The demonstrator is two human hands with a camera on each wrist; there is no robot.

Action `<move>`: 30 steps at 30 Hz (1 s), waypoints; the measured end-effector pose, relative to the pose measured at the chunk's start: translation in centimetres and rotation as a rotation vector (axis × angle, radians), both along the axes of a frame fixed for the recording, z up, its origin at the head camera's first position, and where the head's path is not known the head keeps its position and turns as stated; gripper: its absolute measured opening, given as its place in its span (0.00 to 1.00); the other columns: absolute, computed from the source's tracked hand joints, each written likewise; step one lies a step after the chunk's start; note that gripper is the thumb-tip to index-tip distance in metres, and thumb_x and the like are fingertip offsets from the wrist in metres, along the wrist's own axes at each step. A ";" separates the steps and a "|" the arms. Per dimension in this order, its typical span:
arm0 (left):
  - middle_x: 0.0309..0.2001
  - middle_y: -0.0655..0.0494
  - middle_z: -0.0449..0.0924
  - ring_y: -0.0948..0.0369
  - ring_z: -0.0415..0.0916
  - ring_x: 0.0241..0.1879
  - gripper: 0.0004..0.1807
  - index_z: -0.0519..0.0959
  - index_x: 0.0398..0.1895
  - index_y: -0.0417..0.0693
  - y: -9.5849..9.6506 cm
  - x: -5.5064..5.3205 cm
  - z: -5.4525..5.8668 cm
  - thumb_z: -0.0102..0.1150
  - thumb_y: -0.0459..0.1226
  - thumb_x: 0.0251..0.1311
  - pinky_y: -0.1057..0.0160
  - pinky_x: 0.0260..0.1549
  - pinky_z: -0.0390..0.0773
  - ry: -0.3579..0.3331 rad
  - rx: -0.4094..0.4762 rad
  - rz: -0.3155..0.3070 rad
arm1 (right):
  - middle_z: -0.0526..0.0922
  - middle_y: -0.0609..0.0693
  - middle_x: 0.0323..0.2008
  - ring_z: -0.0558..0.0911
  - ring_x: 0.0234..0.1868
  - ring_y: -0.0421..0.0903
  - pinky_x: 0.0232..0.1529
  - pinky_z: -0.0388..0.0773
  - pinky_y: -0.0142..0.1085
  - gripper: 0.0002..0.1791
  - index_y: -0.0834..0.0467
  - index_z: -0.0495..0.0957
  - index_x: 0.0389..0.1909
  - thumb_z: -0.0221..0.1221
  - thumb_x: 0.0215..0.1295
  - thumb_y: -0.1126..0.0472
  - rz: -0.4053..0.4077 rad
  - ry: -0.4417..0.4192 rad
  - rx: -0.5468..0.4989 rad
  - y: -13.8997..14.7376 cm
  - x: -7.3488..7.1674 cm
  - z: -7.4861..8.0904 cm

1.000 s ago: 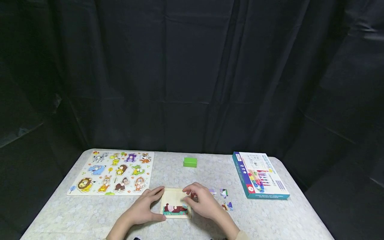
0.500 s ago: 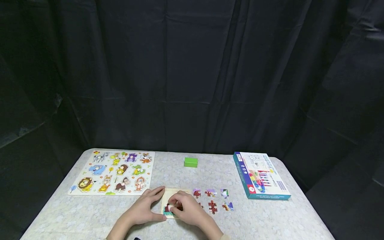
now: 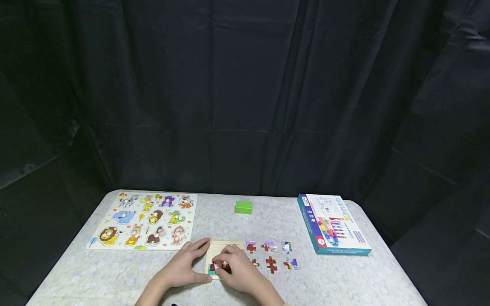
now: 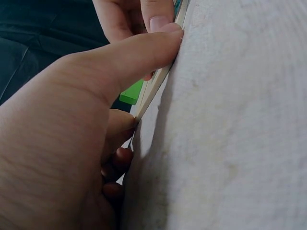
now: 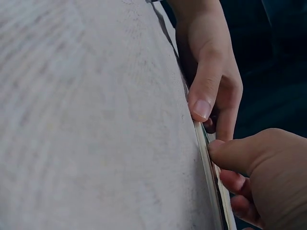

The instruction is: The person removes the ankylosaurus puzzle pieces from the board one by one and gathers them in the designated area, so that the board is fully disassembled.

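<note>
A small wooden puzzle tray (image 3: 226,242) lies at the near middle of the table, with brown and teal picture pieces along its near side. My left hand (image 3: 180,265) grips its left side, thumb at the near corner and index finger at the far one. In the left wrist view that thumb presses on the tray's pale edge (image 4: 158,81). My right hand (image 3: 241,270) is over the tray, thumb and fingers pinching a brown puzzle piece (image 3: 226,267) against the laid ones; its fingers partly hide it. In the right wrist view, the right thumb (image 5: 235,152) reaches just inside the rim.
Several loose jigsaw pieces (image 3: 271,264) lie right of the tray. A green block (image 3: 243,207) sits farther back. An animal peg board (image 3: 145,221) occupies the left side, and a flat toy box (image 3: 333,223) the right. A black curtain (image 3: 245,106) hangs behind the table.
My right hand has moved left from the tray's right edge to over its near part, uncovering loose pieces, and has sunk slightly since. The left hand stays put.
</note>
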State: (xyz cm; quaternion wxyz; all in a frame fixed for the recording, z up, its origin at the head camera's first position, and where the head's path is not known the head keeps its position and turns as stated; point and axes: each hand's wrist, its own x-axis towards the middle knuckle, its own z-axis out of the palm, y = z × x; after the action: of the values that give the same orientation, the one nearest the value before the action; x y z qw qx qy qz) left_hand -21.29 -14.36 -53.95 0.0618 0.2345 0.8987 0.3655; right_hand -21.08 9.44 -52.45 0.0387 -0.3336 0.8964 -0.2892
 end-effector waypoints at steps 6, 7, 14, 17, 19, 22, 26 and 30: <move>0.81 0.51 0.64 0.57 0.68 0.63 0.58 0.68 0.79 0.42 0.0 0.0 0.0 0.80 0.60 0.48 0.40 0.66 0.73 0.003 -0.003 0.005 | 0.77 0.35 0.37 0.70 0.34 0.30 0.38 0.74 0.26 0.14 0.56 0.87 0.57 0.63 0.76 0.59 -0.007 -0.044 -0.001 -0.2 0.1 0.1; 0.81 0.51 0.64 0.57 0.68 0.63 0.58 0.69 0.79 0.42 0.0 0.0 0.0 0.80 0.60 0.48 0.40 0.66 0.73 0.003 -0.005 0.005 | 0.76 0.35 0.36 0.69 0.34 0.30 0.38 0.73 0.26 0.14 0.56 0.86 0.57 0.63 0.76 0.59 -0.006 -0.043 -0.004 -0.3 0.1 0.0; 0.81 0.51 0.64 0.58 0.68 0.62 0.58 0.69 0.79 0.42 0.1 0.1 0.1 0.80 0.61 0.48 0.41 0.66 0.72 0.002 -0.002 0.008 | 0.76 0.34 0.35 0.70 0.35 0.30 0.39 0.73 0.27 0.13 0.55 0.87 0.55 0.64 0.74 0.60 -0.021 -0.024 -0.061 -0.2 0.2 -0.8; 0.81 0.52 0.65 0.59 0.68 0.62 0.57 0.69 0.79 0.43 0.1 0.1 0.2 0.80 0.61 0.48 0.42 0.66 0.72 0.004 -0.005 0.012 | 0.75 0.34 0.34 0.69 0.35 0.30 0.39 0.72 0.27 0.13 0.55 0.87 0.55 0.64 0.73 0.63 -0.030 -0.033 -0.078 -0.3 0.3 -0.8; 0.81 0.52 0.65 0.59 0.68 0.61 0.57 0.69 0.79 0.43 0.1 0.0 0.2 0.80 0.61 0.48 0.42 0.66 0.73 0.004 -0.005 0.013 | 0.75 0.34 0.34 0.69 0.35 0.30 0.39 0.72 0.27 0.13 0.56 0.87 0.55 0.64 0.73 0.64 -0.033 -0.045 -0.082 -0.3 0.3 -0.8; 0.81 0.52 0.65 0.59 0.68 0.61 0.58 0.69 0.79 0.42 0.2 0.0 0.2 0.80 0.61 0.48 0.42 0.66 0.73 0.002 -0.004 0.013 | 0.75 0.34 0.34 0.69 0.35 0.31 0.39 0.72 0.27 0.13 0.56 0.86 0.55 0.64 0.73 0.64 -0.037 -0.058 -0.084 -0.3 0.3 -0.8; 0.81 0.51 0.64 0.57 0.68 0.63 0.58 0.69 0.79 0.42 0.1 0.0 0.1 0.80 0.61 0.48 0.41 0.66 0.72 0.000 -0.002 0.010 | 0.75 0.34 0.35 0.69 0.35 0.30 0.39 0.72 0.26 0.12 0.55 0.86 0.55 0.64 0.74 0.64 -0.038 -0.070 -0.092 -0.3 0.3 -0.8; 0.81 0.51 0.64 0.57 0.68 0.63 0.58 0.69 0.78 0.42 0.1 0.0 0.0 0.80 0.60 0.48 0.40 0.67 0.72 0.003 0.000 0.010 | 0.75 0.35 0.35 0.69 0.36 0.31 0.39 0.72 0.26 0.12 0.56 0.86 0.55 0.64 0.74 0.64 -0.033 -0.079 -0.105 -0.3 0.4 -0.7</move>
State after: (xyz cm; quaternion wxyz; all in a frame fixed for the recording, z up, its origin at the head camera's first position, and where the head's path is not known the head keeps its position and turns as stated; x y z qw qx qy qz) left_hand -21.30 -14.25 -53.93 0.0586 0.2306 0.8998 0.3656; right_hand -20.70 9.13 -53.14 0.0519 -0.3086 0.8832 -0.3494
